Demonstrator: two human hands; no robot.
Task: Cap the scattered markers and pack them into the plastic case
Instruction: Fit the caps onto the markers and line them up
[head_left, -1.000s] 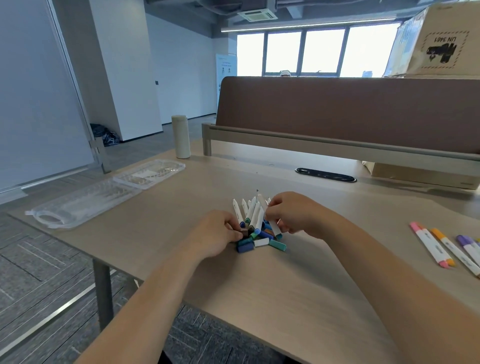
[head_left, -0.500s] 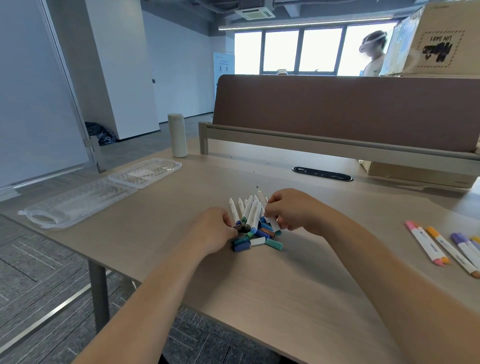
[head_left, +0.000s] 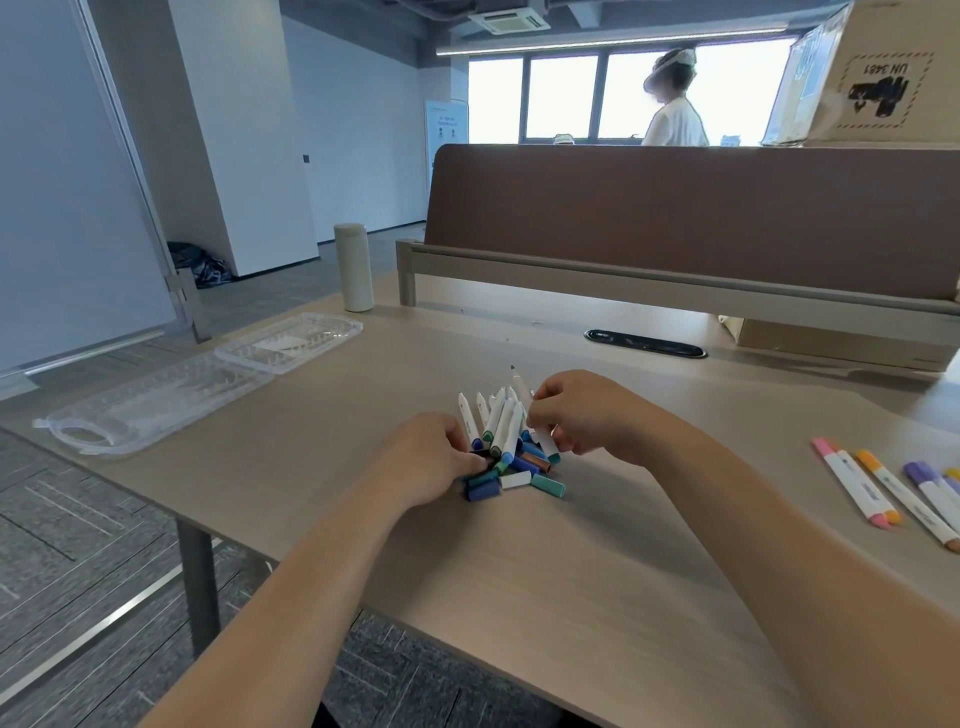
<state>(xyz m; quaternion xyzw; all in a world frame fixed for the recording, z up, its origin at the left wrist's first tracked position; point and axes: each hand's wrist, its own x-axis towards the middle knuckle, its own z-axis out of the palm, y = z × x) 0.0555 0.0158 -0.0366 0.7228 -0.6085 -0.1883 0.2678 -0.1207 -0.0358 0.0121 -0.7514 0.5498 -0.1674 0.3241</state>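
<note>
While L hand rests on caps, R hand prob. pinches marker.

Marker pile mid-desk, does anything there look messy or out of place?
Yes. The white-barrelled markers lie heaped, tips bare, with loose blue, green and brown plastic caps scattered beneath. One white marker in the right hand points its bare tip upward. The clear plastic case lies open.

Open desk separates marker pile from case.

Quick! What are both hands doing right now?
Left hand: curled at the cap pile; grip cannot be told.
Right hand: holding an uncapped marker.
</note>
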